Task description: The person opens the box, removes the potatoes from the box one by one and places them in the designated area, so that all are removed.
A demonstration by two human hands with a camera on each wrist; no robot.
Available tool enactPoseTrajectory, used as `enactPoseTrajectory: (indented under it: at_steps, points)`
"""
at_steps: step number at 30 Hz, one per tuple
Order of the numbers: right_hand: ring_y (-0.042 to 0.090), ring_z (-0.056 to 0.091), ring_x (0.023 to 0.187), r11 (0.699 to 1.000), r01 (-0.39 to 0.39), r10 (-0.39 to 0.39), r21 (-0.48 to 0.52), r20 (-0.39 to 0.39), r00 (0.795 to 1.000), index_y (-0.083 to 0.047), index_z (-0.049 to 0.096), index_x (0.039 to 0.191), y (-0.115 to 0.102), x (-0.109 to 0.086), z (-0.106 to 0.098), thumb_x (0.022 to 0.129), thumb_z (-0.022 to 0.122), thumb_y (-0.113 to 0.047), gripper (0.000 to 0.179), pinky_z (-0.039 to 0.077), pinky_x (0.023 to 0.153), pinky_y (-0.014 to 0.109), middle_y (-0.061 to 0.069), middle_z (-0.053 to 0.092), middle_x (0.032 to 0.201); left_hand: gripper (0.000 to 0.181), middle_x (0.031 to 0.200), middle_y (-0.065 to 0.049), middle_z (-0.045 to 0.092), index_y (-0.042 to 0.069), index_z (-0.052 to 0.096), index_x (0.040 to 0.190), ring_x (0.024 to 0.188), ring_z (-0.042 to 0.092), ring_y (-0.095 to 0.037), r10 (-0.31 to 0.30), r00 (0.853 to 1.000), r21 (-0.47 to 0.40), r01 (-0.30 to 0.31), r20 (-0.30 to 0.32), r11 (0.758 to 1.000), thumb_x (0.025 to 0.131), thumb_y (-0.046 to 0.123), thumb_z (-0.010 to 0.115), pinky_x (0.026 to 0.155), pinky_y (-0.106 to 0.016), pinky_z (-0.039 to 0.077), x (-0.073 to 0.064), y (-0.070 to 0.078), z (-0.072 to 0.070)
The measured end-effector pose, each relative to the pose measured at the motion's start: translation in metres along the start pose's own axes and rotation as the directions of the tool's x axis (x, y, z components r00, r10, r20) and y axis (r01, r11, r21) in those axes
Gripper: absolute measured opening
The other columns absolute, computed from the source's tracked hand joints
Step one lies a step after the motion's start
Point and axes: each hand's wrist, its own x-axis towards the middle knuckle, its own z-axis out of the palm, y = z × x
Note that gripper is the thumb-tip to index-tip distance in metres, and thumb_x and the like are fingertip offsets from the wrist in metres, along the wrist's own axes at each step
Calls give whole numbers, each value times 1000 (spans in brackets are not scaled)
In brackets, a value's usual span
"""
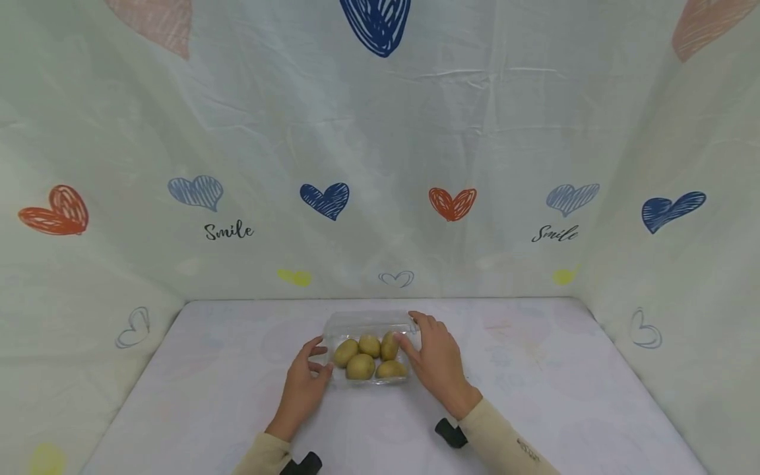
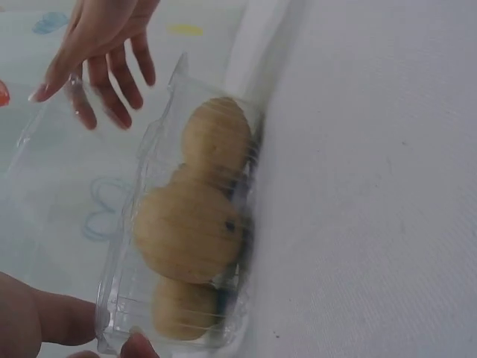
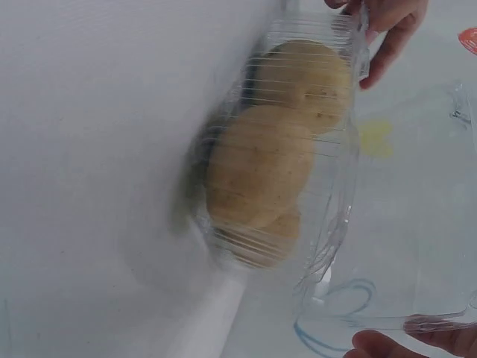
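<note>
A clear plastic container (image 1: 371, 382) sits on the table with its hinged lid (image 1: 368, 319) raised at the back. Several potatoes (image 1: 360, 367) lie inside it. My left hand (image 1: 303, 390) is at the container's left end, thumb and fingers pinching its edge, as the left wrist view shows. On the right side, my right hand (image 1: 441, 363) reaches up to the lid; the right wrist view shows its thumb and a finger (image 3: 443, 339) pinching the lid's edge. Through the ribbed wall, the potatoes (image 2: 186, 231) look tan and smooth.
The white table (image 1: 237, 369) is covered with a faintly patterned cloth. Behind it and at both sides hangs a pale curtain (image 1: 368, 145) printed with hearts and "Smile". Dark wrist-worn devices (image 1: 451, 433) sit at both cuffs.
</note>
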Motion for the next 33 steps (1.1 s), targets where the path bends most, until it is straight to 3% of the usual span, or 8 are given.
enactPoseTrajectory:
  at_steps: [5, 15, 21, 33]
  points:
    - [34, 69, 108, 997, -38, 38, 70, -8, 999, 2, 59, 140, 0, 4, 0, 105, 67, -36, 52, 61, 84, 51, 18, 71, 123, 51, 132, -30, 63, -16, 47, 147, 86, 65, -20, -40, 999, -50, 41, 11, 998, 100, -4, 61, 63, -25, 58, 2, -1, 1]
    - [40, 69, 114, 972, -94, 93, 217, 14, 996, 3, 43, 152, -2, 11, 1, 108, 62, -32, 59, 61, 85, 55, 24, 66, 136, 49, 129, -30, 63, -17, 51, 144, 81, 67, -19, -122, 992, -105, 122, 16, 987, 99, -4, 65, 64, -24, 58, 8, 1, 1]
    - [42, 67, 119, 965, -98, 90, 243, 45, 995, 5, 33, 157, -2, 11, 1, 109, 62, -29, 66, 60, 89, 58, 28, 59, 146, 49, 132, -30, 61, -15, 51, 145, 90, 69, -24, -181, 983, -167, 184, 32, 969, 99, -5, 64, 66, -23, 58, 10, 2, 0]
    - [45, 58, 131, 970, -78, 47, 229, 135, 990, 10, 24, 162, 0, 15, 2, 111, 57, -21, 68, 52, 106, 61, 31, 41, 160, 48, 130, -30, 61, -16, 54, 143, 86, 64, -15, -212, 977, -223, 215, 35, 951, 97, -8, 64, 67, -22, 58, 11, 1, -1]
